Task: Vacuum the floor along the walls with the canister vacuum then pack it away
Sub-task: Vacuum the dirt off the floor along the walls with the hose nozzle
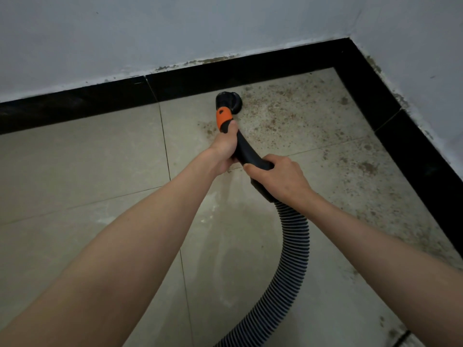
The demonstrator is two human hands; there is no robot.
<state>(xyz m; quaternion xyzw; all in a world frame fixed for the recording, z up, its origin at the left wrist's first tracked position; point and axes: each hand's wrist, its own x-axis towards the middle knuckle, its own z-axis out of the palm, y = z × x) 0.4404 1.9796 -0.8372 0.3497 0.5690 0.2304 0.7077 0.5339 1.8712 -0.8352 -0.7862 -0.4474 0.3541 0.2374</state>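
A black vacuum handle point(246, 152) with an orange collar point(223, 118) points at the floor near the far wall. Its round black brush nozzle point(229, 101) sits on the tile just in front of the black skirting. My left hand point(225, 146) grips the handle just below the orange collar. Further back, where the handle meets the ribbed hose point(290, 259), my right hand point(278, 179) grips it. The hose curves down and leaves the frame at the bottom. The canister is out of view.
Black skirting point(263, 68) runs along the grey far wall and turns at a corner point(347, 46) down the right wall. Brown dust and specks point(295, 113) cover the beige tiles to the right of the nozzle. The tiles on the left look cleaner.
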